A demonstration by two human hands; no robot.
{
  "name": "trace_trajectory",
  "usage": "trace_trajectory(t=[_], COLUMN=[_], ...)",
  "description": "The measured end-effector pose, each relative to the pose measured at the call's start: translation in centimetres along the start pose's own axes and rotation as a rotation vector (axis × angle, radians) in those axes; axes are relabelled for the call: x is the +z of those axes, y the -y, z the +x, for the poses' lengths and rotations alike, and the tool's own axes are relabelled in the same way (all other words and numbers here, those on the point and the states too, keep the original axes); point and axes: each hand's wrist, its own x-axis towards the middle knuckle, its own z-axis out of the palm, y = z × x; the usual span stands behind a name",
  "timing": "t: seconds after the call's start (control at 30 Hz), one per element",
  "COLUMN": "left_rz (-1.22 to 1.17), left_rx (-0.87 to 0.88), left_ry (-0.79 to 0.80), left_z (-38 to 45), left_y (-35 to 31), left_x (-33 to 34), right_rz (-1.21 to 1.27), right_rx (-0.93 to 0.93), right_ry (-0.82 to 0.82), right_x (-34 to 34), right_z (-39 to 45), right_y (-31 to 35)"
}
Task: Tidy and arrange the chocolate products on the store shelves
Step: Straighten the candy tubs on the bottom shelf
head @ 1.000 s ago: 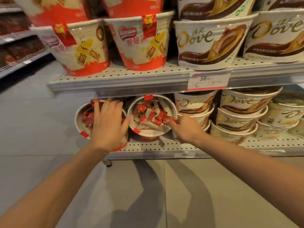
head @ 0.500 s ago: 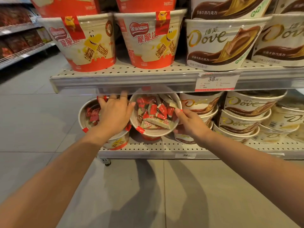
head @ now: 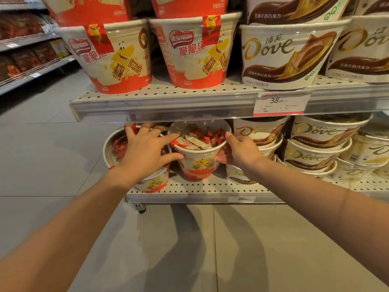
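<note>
A Nestle wafer tub [head: 197,163], white and red with a clear lid over red-wrapped pieces, stands on the lower shelf [head: 189,190], just under the upper shelf's edge. My left hand [head: 145,152] holds its left side between thumb and forefinger. The other fingers lie over the lid of a second Nestle tub [head: 114,148] to the left. My right hand [head: 240,151] grips the middle tub's right rim, fingers curled on top and thumb below.
Stacked Dove tubs [head: 320,133] fill the lower shelf on the right, touching my right hand. The upper shelf [head: 168,106] carries large Nestle tubs [head: 113,60], Dove tubs [head: 284,55] and a 38.00 price tag [head: 280,103]. Another aisle's shelves [head: 21,60] run at far left.
The middle tub has tipped from lid-facing-me to nearly upright, showing its side. My left thumb and forefinger moved onto it, and my right hand shifted up to its rim.
</note>
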Motion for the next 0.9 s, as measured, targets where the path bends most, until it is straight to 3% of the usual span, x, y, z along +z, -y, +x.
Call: trace_trajectory(t=[0.07, 0.17, 0.27, 0.33, 0.43, 0.7, 0.9], left_rz=[0.013, 0.037, 0.087, 0.122, 0.15, 0.104, -0.1], left_rx=[-0.019, -0.022, -0.016, -0.017, 0.019, 0.104, -0.092], left_ry=[-0.026, -0.065, -0.079, -0.075, -0.072, -0.221, -0.205], left_z=[0.1, 0.2, 0.4, 0.4, 0.3, -2.1, -3.8], left_y=[-0.3, -0.5, -0.3, -0.3, -0.2, 3.8, 5.9], left_x=[0.2, 0.6, 0.8, 1.0, 1.1, 0.4, 0.5], right_rz=[-0.295, -0.903, -1.158, -1.344, -1.54, -1.566, -1.592], right_rx=[-0.18, -0.743, -1.068, -1.082, -0.897, -0.819, -0.884], right_ry=[-0.028, -0.151, -0.003, 0.078, 0.112, 0.054, -0.03], right_x=[-0.8, -2.2, -2.0, -1.2, 0.3, 1.7, 2.9], right_z=[-0.4, -1.3, -1.7, -0.7, 0.1, 0.7, 1.5], right_y=[0.0, -0.1, 0.4, 0.5, 1.2, 1.8, 1.4])
